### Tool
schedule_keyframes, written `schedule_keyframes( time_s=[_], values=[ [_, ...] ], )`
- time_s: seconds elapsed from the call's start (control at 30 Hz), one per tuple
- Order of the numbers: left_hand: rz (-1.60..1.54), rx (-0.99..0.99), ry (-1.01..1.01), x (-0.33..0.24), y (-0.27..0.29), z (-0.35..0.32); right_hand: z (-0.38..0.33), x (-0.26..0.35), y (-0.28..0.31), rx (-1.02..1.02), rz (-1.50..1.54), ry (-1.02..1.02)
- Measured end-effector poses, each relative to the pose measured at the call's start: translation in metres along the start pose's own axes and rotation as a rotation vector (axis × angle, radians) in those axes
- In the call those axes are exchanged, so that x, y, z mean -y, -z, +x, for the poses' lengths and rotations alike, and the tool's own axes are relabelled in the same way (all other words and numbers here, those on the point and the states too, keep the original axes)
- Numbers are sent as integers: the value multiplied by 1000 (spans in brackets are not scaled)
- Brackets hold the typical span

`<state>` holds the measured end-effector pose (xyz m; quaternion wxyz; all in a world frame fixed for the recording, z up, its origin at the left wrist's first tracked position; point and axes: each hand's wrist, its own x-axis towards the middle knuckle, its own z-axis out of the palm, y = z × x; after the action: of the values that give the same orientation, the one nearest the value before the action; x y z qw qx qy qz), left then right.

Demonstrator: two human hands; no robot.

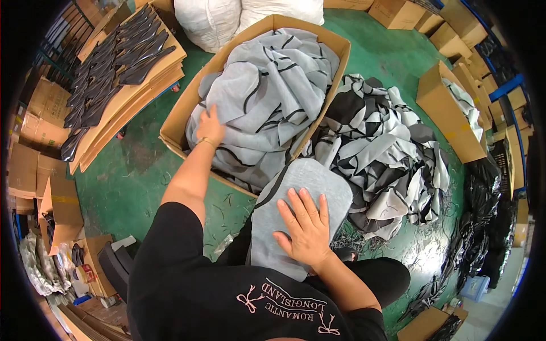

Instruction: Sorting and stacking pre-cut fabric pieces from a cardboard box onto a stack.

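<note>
Inside a large cardboard box (170, 122), my left hand (210, 128) touches the pile at the near edge of a rounded grey fabric piece (234, 91), fingers apart. Many similar grey pieces with black edging fill the box. Across my lap lies another flat grey fabric piece (318, 182), with a black strip along its left edge. My right hand (307, 227) rests palm down on it, fingers spread.
Beside the box, a heap of grey and black fabric pieces (392, 153) covers the green floor. Black curved parts (139, 48) lie on stacked boards at the far left. White sacks (210, 23) stand behind the box. Another cardboard box (449, 116) stands right.
</note>
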<state>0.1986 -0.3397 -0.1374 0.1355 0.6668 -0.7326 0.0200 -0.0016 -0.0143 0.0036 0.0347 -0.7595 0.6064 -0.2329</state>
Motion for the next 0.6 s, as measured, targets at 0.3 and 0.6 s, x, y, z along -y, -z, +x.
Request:
schedule_keyframes(
  time_s=[0.3, 0.6],
  values=[
    [-516, -465, -333, -26, 163, 14, 30, 17, 13, -32, 924, -212],
    [-736, 127, -1280, -43, 262, -212, 90, 20, 27, -13, 2153, -905]
  ],
)
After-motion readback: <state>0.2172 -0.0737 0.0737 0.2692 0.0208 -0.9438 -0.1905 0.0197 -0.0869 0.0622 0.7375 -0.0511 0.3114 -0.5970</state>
